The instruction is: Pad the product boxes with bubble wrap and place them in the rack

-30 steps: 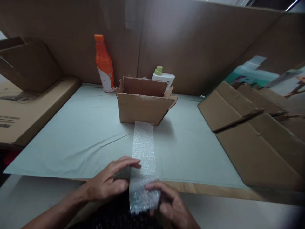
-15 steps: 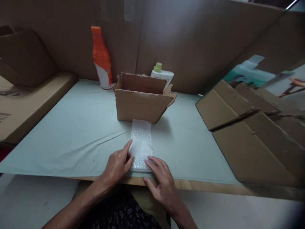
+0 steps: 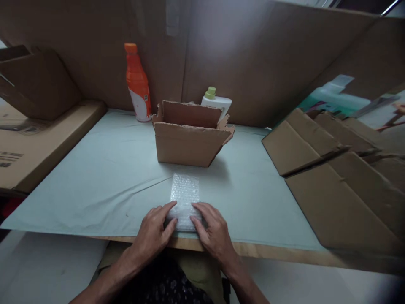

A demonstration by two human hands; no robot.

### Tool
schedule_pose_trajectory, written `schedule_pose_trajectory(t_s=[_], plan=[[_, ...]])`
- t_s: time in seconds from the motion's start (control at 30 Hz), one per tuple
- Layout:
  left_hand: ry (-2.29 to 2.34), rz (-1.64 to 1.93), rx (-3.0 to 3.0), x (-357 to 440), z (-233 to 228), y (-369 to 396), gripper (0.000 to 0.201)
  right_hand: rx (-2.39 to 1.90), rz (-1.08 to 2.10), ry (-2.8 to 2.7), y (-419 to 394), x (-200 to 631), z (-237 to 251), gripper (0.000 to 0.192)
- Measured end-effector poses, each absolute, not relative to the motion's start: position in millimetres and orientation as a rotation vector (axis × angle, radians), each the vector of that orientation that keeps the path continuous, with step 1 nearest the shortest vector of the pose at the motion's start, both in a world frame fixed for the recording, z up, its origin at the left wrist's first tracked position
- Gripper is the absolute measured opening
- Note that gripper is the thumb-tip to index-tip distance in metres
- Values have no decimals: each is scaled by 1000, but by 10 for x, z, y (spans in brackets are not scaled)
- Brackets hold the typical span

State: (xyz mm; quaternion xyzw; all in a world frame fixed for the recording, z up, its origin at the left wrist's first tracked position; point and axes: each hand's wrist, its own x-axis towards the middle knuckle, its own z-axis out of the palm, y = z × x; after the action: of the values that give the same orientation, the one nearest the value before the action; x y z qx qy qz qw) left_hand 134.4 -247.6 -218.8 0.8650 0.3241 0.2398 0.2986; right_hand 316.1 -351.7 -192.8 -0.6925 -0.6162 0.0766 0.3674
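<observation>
Bubble wrap point(image 3: 186, 185) lay flat on the pale green cover point(image 3: 253, 202) in the head view, right in front of the wearer and just short of the cardboard box point(image 3: 183, 145). Near end looked thicker, like it was folded or rolled up, while the far stretch ran out flat past the fingers, so I'd call it partway done with that bit left. Box top wasn't shut either. Pose-wise, left hand point(image 3: 155, 228) and right hand point(image 3: 215, 232) sat either side, backs up, thumbs and forefingers parted, tips on the wrap. Couldn't tell how hard they pressed.
</observation>
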Motion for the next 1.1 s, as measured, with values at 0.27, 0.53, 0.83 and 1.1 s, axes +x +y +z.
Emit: schedule_pose_trajectory(t_s=[0.27, 0.53, 0.83, 1.1], plan=[[798, 854, 2439, 1388, -2172, -2381, 43, -1761, -47, -1840, -3596, 3070, -1988, 22], [625, 704, 2341, 1238, -2109, -2434, 40, -1736, 102, -1620, -3681, 3019, -1994, 20], [958, 750, 2139, 1497, -2195, -2288, 39, -1798, -59, -1801, -3512, 3049, -1988, 22], [855, 618, 975, 1325, -2031, -2584, 80, -1659, 702, -1229, -3326, 2981, -1827, 19]])
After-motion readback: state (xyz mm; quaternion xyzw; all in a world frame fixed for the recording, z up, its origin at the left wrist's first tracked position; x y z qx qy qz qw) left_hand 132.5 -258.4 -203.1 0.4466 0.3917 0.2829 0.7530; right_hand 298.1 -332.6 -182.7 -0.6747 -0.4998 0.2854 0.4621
